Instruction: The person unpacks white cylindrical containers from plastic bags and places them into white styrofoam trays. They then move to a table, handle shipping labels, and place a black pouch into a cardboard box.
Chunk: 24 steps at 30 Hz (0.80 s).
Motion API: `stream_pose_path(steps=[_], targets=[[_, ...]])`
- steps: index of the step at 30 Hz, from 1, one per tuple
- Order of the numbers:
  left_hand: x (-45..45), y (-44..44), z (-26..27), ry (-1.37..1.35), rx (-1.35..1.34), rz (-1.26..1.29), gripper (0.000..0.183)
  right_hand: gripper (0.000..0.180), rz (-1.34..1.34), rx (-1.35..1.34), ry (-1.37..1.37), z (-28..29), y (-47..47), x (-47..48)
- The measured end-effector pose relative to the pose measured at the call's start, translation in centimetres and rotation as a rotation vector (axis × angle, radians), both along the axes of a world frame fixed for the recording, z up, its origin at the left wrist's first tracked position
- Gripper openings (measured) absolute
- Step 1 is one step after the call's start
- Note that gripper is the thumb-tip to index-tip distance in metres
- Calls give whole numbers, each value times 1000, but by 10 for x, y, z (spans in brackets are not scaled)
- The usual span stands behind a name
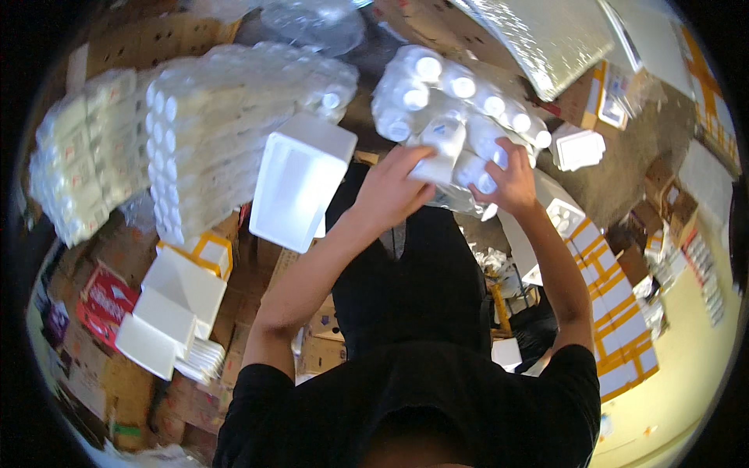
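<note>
A plastic-wrapped pack of white bottles (462, 88) lies before me, with several round caps facing up. My left hand (398, 184) is closed around a white bottle (443, 143) with a small blue mark, at the near side of the pack. Beside it, my right hand (506, 178) has its fingers bent over another white bottle (484, 139); whether it grips that bottle I cannot tell. Torn clear film (459, 200) hangs under the near bottles. An open white foam box (301, 181) stands tilted left of my left forearm.
Large wrapped stacks of bottles (234, 111) stand on the left. Below them are foam boxes (184, 281) and a red carton (108, 301). White foam lids (578, 147) lie right of the pack. Foam boxes with yellow tape (614, 298) line the right, and a silver foil sheet (526, 41) is above.
</note>
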<state>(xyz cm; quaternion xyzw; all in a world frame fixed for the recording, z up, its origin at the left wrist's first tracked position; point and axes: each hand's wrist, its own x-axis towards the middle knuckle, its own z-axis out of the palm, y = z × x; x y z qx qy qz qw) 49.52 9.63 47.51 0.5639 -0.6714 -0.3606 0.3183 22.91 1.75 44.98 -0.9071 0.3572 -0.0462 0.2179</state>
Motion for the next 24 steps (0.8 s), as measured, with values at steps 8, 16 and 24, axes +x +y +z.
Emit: stream_pose_path(steps=[8, 16, 24], targets=[[102, 148, 108, -293, 37, 663, 39, 50, 402, 224, -411, 84, -11, 124], [127, 232, 43, -372, 252, 877, 29, 45, 470, 484, -280, 55, 42, 290], [117, 244, -33, -240, 511, 886, 27, 43, 660, 155, 32, -26, 94, 313]])
